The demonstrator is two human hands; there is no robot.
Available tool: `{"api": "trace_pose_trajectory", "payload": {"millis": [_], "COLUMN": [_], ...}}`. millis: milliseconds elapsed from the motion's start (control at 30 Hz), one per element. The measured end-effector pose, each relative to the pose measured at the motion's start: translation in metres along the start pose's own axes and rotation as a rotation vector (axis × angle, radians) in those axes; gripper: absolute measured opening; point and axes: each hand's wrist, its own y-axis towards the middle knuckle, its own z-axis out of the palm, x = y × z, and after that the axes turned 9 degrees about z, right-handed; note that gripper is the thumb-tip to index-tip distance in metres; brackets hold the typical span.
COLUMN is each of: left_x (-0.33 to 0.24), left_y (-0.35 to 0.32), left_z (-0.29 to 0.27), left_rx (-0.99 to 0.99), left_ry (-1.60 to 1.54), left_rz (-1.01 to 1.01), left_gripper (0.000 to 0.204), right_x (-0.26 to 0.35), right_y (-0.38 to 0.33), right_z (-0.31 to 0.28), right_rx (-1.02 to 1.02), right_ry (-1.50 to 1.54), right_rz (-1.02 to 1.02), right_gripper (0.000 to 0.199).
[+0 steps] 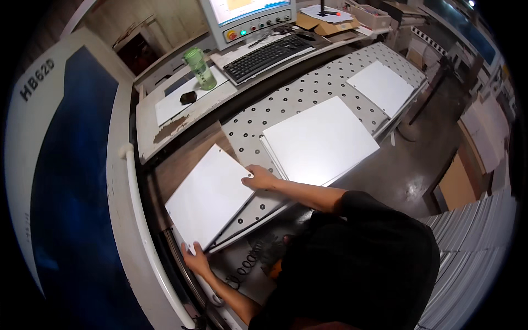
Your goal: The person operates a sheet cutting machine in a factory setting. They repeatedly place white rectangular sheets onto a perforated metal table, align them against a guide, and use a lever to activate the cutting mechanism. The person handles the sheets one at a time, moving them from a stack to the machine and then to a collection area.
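Fingers (pixel 190 254) vanish beneath white panel (pixel 208 195) edge.

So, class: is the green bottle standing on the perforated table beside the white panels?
No. The green bottle stands on the worn white shelf near the keyboard, apart from the perforated table.

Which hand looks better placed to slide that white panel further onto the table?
Probably the left hand: it grips the white panel at its near corner, behind it. The right hand only rests at its far edge.
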Motion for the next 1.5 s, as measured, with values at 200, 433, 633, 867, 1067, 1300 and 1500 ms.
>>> {"api": "trace_pose_trajectory", "payload": {"millis": [200, 433, 633, 867, 1067, 1300, 1500], "left_x": [0.025, -0.096, -0.267, -0.445, -0.572, -0.614, -0.653], "left_y": [-0.02, -0.096, -0.12, -0.171, -0.263, -0.292, -0.286], "left_z": [-0.05, 0.026, 0.14, 0.287, 0.378, 0.432, 0.44], "left_rx": [0.418, 0.204, 0.429, 0.623, 0.672, 1.104, 1.206], "left_ry": [-0.214, -0.007, -0.563, -0.754, -0.8, -0.809, -0.78], "left_rz": [-0.207, -0.132, 0.091, 0.081, 0.05, -0.043, 0.105], "left_gripper": [0.051, 0.054, 0.071, 0.064, 0.065, 0.056, 0.055], "right_x": [-0.002, -0.034, -0.1, -0.252, -0.291, -0.277, -0.285], "right_y": [-0.054, -0.116, -0.185, -0.221, -0.193, -0.177, -0.18], "right_z": [-0.056, -0.177, -0.361, -0.465, -0.533, -0.552, -0.582], "right_rx": [0.429, 0.401, 0.039, -0.166, -0.611, -0.846, -0.813], "right_ry": [0.441, 0.55, 0.749, 1.602, 1.601, 0.642, 0.481], "right_rz": [0.171, -0.158, 0.068, -0.269, -0.404, 0.253, 0.427], "right_gripper": [0.055, 0.049, 0.08, 0.063, 0.063, 0.081, 0.092]}}
